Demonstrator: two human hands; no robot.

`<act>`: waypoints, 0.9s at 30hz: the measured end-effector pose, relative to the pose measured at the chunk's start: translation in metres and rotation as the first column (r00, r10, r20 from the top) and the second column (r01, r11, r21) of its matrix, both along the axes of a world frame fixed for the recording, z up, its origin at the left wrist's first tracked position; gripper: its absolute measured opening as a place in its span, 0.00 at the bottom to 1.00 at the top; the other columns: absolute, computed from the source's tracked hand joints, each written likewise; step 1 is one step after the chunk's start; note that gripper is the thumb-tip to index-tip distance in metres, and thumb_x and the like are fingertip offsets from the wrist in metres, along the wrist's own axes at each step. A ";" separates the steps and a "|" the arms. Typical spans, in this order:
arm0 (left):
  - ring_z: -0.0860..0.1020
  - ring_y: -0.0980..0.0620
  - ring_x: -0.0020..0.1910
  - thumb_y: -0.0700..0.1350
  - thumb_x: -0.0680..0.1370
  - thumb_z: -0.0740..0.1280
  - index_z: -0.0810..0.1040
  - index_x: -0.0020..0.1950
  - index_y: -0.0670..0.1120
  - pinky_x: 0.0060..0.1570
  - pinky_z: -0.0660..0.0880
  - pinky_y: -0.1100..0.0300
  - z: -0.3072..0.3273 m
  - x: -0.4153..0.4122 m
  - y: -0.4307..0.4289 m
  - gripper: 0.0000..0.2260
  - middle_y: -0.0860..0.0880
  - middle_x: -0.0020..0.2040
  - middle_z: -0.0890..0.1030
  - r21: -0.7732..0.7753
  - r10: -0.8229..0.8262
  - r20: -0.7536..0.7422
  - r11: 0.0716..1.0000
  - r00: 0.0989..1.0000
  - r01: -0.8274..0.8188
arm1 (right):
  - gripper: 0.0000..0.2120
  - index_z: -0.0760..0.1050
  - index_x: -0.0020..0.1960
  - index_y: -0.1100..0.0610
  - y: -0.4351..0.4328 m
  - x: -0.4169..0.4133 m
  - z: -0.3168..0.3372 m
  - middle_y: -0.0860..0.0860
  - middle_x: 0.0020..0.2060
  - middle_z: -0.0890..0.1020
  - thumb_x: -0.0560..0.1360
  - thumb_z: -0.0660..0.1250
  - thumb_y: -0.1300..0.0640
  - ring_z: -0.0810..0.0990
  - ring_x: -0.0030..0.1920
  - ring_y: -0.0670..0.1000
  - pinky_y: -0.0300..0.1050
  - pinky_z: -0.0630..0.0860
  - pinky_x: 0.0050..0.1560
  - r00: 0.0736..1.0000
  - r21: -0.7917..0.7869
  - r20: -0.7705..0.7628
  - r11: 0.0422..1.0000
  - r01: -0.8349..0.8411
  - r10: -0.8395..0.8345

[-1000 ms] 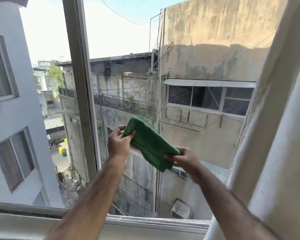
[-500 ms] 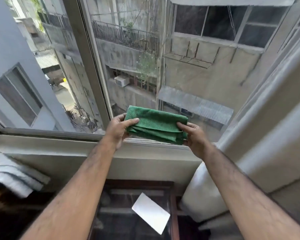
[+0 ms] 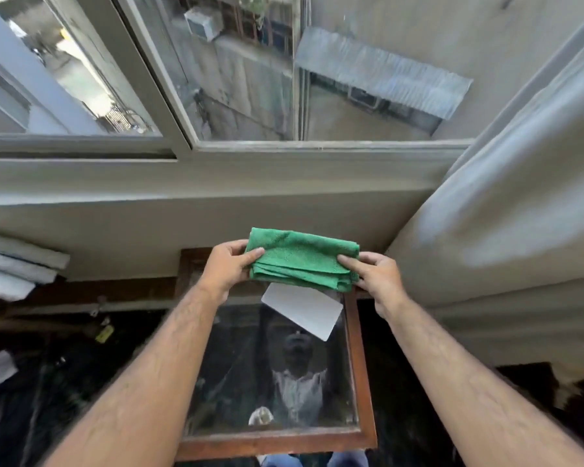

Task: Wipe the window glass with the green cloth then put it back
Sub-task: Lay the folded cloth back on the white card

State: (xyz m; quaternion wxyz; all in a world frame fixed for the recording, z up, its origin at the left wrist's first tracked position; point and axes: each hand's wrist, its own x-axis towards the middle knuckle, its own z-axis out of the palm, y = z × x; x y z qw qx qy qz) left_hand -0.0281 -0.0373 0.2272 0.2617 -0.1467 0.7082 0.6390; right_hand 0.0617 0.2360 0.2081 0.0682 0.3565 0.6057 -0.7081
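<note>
The green cloth [image 3: 300, 257] is folded into a thick rectangle and held level between both hands. My left hand [image 3: 226, 267] pinches its left end and my right hand [image 3: 378, 281] pinches its right end. The cloth hangs in the air below the window sill, above the far edge of a glass-topped wooden table [image 3: 361, 372]. The window glass [image 3: 257, 79] is higher up in view, beyond the sill, with its grey frame [image 3: 155, 79] slanting across.
A white card [image 3: 300, 310] lies on the table's glass just under the cloth. A pale curtain [image 3: 506, 197] hangs at the right. Folded grey fabric [image 3: 14, 264] sits at the left. The wide sill ledge [image 3: 182, 197] runs across the view.
Both hands brought the cloth down from in front of the window glass to below the sill, over the table. The cloth went from loosely draped to a flat fold. My view tilted downward.
</note>
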 end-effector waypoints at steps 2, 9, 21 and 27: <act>0.88 0.47 0.49 0.38 0.77 0.75 0.87 0.54 0.45 0.44 0.86 0.53 -0.048 0.006 -0.002 0.07 0.45 0.50 0.89 -0.145 -0.042 -0.015 0.989 0.999 0.040 | 0.03 0.89 0.44 0.58 -0.009 0.014 -0.045 0.57 0.44 0.92 0.72 0.82 0.60 0.91 0.43 0.54 0.46 0.88 0.44 0.996 0.021 0.083 0.999 0.030 -0.031; 0.86 0.51 0.53 0.49 0.72 0.80 0.88 0.58 0.50 0.59 0.82 0.47 -0.163 0.011 0.005 0.15 0.50 0.53 0.89 -0.546 -0.284 -0.050 0.811 0.958 0.212 | 0.06 0.89 0.49 0.60 -0.027 0.046 -0.169 0.55 0.47 0.91 0.73 0.82 0.59 0.91 0.50 0.55 0.58 0.87 0.60 0.955 0.135 0.287 0.990 0.032 -0.070; 0.85 0.56 0.47 0.50 0.75 0.78 0.85 0.64 0.49 0.53 0.81 0.61 -0.267 -0.004 0.034 0.17 0.50 0.57 0.88 -0.683 -0.413 0.012 0.662 0.911 0.309 | 0.07 0.82 0.44 0.51 -0.030 0.043 -0.273 0.51 0.48 0.90 0.75 0.80 0.56 0.90 0.49 0.50 0.54 0.89 0.54 0.913 0.340 0.406 0.933 -0.117 -0.033; 0.84 0.45 0.58 0.39 0.79 0.72 0.80 0.70 0.48 0.62 0.80 0.52 -0.274 0.008 0.039 0.20 0.45 0.63 0.85 -0.772 -0.502 0.022 0.542 0.865 0.334 | 0.13 0.73 0.52 0.51 -0.026 0.039 -0.267 0.51 0.51 0.85 0.78 0.78 0.52 0.84 0.49 0.51 0.38 0.73 0.36 0.869 0.519 0.486 0.770 -0.371 0.090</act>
